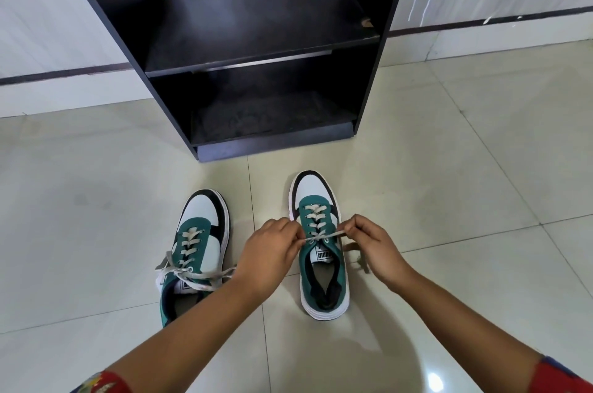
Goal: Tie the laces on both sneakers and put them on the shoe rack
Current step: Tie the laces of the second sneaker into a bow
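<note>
Two green, white and black sneakers stand on the tiled floor, toes toward the rack. The right sneaker has its off-white lace stretched taut across the tongue. My left hand pinches one end of that lace, and my right hand pinches the other end, with a loose tail trailing to the right of the shoe. The left sneaker sits apart, its laces lying loose and spread over its sides. The dark shoe rack stands just beyond the shoes, its shelves bare.
Pale glossy floor tiles surround the shoes. A white wall with a dark skirting stripe runs behind the rack. The rack's lower shelf sits close to the floor, the upper one about mid-height.
</note>
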### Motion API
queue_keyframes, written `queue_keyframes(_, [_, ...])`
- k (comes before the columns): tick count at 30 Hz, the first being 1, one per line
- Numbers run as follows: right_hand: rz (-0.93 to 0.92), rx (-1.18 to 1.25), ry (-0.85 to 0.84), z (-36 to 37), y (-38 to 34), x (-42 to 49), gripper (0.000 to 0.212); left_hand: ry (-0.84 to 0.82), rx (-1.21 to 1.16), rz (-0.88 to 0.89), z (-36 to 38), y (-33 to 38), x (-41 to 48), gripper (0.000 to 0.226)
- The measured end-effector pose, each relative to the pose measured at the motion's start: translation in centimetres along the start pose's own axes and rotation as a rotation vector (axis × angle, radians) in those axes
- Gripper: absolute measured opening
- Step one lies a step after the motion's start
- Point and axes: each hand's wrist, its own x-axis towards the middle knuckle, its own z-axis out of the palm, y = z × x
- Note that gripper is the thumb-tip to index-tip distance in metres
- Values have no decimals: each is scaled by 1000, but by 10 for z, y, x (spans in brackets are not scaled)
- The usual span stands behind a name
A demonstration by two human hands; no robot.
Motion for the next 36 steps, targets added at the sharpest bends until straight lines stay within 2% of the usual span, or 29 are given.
queue_keyframes(3, [146, 135, 38, 2, 4, 3, 31, -19, 47, 17, 3, -4, -1, 9])
queue_keyframes(9, [231, 76, 55, 3, 18, 1, 27, -17, -39, -45, 5, -11, -6, 12])
queue_keyframes(21, [299, 158, 45, 2, 14, -5, 18, -71, -63, -102, 6, -14, -8, 12])
queue_keyframes(28, [318, 132, 61, 5, 18, -2, 27, -160, -209, -176, -3, -12, 0, 14])
queue_keyframes(36, [345, 105, 38, 3, 8, -11, 27, -252, -118, -198, -1, -16, -2, 19])
